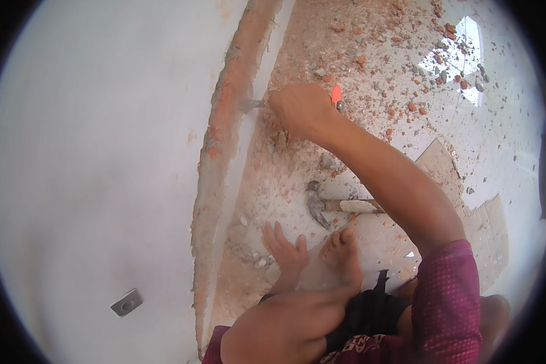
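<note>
Groove (pixel 214 176): a long, rough-edged channel of bare reddish brick and grey mortar in the white wall (pixel 103 151), running from the top of the view almost to the bottom.
Right hand (pixel 302 109): just right of the groove's upper part, clamped in a fist around a tool.
Tool (pixel 255 104): its grey metal end points left out of the fist and reaches the groove's right edge; cannot tell whether it touches the brick.
Orange piece (pixel 337 94): beyond the wrist, farther from the groove; cannot tell whether it belongs to the tool.
Left hand (pixel 286 249): right of the groove's lower half, palm down with the fingers spread apart; cannot tell how firmly it rests on the floor (pixel 509 139).
Hammer (pixel 316 206): lying right of the groove, claw head toward it, the wooden handle running away under the right forearm.
Foot (pixel 344 250): bare, right of the groove, just beside the left hand.
Rubble (pixel 361 60): red and grey bits scattered right of the groove, thickest toward its upper end.
Cardboard (pixel 490 236): torn brown pieces, well right of the groove.
Wall box (pixel 126 302): small and grey, left of the groove's lower end.
</note>
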`<action>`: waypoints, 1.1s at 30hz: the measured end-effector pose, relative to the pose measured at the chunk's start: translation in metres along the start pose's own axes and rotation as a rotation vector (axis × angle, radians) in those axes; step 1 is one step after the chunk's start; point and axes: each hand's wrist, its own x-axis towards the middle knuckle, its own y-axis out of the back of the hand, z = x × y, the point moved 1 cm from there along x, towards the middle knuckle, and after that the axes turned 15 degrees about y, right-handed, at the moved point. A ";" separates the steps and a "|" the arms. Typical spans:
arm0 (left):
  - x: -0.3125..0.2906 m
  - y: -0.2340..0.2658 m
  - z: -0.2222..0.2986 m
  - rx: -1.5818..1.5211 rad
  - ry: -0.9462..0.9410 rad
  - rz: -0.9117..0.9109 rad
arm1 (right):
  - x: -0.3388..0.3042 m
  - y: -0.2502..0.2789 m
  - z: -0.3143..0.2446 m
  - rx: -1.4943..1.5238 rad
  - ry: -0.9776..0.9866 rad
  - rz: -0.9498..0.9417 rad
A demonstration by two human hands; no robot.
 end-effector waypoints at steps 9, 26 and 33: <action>-0.002 0.000 -0.001 0.034 -0.007 0.007 | -0.010 0.022 0.029 0.153 -0.224 0.256; 0.033 0.024 0.075 -0.307 0.187 0.069 | -0.108 -0.011 -0.033 0.341 -0.257 0.134; 0.123 0.028 0.206 -1.533 0.336 -0.688 | -0.155 -0.019 -0.059 0.189 -0.051 0.302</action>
